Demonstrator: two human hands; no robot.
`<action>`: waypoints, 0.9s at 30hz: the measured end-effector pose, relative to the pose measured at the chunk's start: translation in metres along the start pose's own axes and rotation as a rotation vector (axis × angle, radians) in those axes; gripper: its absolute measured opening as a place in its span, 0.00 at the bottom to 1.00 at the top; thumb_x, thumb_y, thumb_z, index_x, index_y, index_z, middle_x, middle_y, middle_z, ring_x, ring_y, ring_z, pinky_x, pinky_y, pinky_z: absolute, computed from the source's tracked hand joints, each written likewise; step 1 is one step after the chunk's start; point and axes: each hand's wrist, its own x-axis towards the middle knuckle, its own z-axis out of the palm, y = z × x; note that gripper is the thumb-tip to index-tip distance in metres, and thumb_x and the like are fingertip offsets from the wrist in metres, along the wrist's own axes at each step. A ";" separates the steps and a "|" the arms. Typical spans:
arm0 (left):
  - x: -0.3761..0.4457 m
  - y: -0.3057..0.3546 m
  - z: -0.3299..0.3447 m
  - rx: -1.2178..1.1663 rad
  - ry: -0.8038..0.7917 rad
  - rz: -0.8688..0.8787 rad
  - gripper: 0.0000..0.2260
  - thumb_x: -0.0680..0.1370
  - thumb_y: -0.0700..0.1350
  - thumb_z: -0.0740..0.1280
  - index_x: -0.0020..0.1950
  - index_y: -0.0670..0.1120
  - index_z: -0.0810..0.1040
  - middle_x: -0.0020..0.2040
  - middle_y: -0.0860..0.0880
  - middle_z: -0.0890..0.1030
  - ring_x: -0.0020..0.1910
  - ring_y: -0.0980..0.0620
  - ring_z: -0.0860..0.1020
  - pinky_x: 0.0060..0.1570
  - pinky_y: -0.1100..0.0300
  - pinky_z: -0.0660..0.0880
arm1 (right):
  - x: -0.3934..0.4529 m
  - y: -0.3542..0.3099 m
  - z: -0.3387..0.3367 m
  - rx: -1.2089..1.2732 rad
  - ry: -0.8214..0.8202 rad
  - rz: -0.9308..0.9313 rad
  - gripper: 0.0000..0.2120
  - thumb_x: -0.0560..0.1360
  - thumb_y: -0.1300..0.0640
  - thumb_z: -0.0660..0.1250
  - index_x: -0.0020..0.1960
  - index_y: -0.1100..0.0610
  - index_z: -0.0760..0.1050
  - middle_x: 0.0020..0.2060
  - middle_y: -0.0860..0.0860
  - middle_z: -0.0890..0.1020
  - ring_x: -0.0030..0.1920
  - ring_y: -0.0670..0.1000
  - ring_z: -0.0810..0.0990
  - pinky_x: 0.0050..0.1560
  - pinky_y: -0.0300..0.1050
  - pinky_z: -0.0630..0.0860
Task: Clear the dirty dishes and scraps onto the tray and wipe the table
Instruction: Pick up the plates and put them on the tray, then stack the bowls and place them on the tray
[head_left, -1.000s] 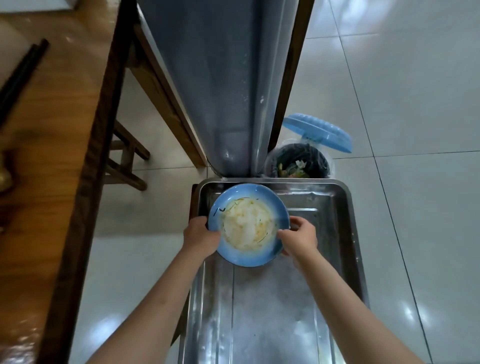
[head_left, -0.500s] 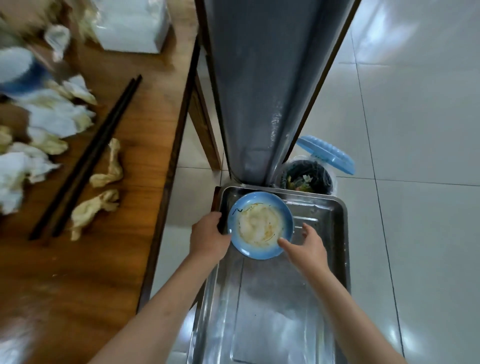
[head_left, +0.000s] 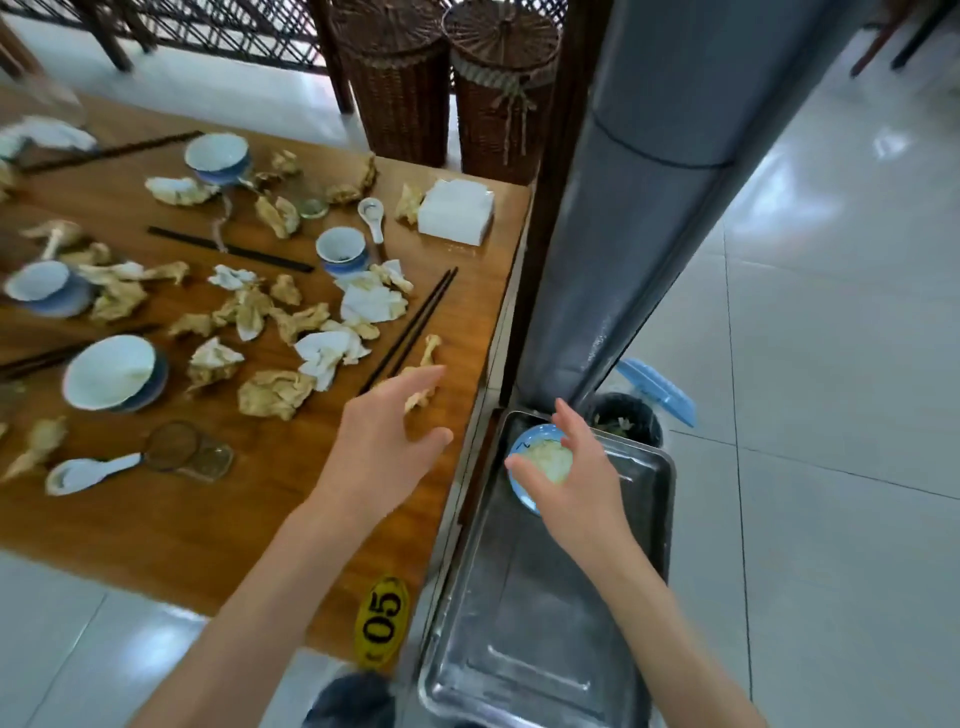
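A dirty blue plate (head_left: 524, 457) lies in the far end of the steel tray (head_left: 530, 623) beside the table. My right hand (head_left: 571, 478) hovers over the plate with its fingers spread and holds nothing. My left hand (head_left: 387, 441) is stretched open over the wooden table (head_left: 156, 530), near its right edge, just short of a pair of black chopsticks (head_left: 410, 330). Crumpled napkins (head_left: 332, 353) and food scraps, blue-and-white bowls (head_left: 111, 376), a cup (head_left: 340, 249) and white spoons (head_left: 88, 473) litter the tabletop.
A grey pillar (head_left: 639, 208) rises behind the tray. A lined bin (head_left: 626, 423) with a blue lid stands at its foot. Two wicker baskets (head_left: 447, 78) stand beyond the table. A napkin stack (head_left: 457, 210) sits at the table's far right corner. A "05" tag (head_left: 382, 621) marks the near edge.
Both hands have let go of the blue plate, which now lies in the tray. My left hand has swung left over the table, and my view has turned toward the table.
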 end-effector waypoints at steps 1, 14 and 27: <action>-0.007 -0.003 -0.017 -0.012 0.015 -0.002 0.26 0.71 0.43 0.73 0.68 0.54 0.72 0.64 0.57 0.75 0.62 0.62 0.70 0.59 0.70 0.63 | -0.008 -0.014 0.005 -0.020 -0.017 -0.037 0.38 0.71 0.50 0.72 0.74 0.49 0.57 0.70 0.45 0.67 0.68 0.45 0.65 0.68 0.45 0.64; -0.086 -0.133 -0.208 0.032 0.180 -0.017 0.27 0.69 0.43 0.76 0.66 0.54 0.74 0.62 0.57 0.77 0.58 0.64 0.69 0.59 0.66 0.66 | -0.074 -0.154 0.160 -0.168 -0.050 -0.250 0.40 0.68 0.41 0.71 0.73 0.42 0.55 0.71 0.42 0.64 0.69 0.45 0.63 0.62 0.41 0.63; -0.015 -0.252 -0.296 0.057 0.077 0.035 0.27 0.70 0.42 0.75 0.67 0.52 0.72 0.64 0.54 0.76 0.63 0.56 0.72 0.60 0.65 0.65 | -0.023 -0.235 0.297 -0.280 -0.159 -0.242 0.43 0.66 0.46 0.75 0.74 0.48 0.56 0.71 0.46 0.65 0.70 0.48 0.63 0.66 0.45 0.63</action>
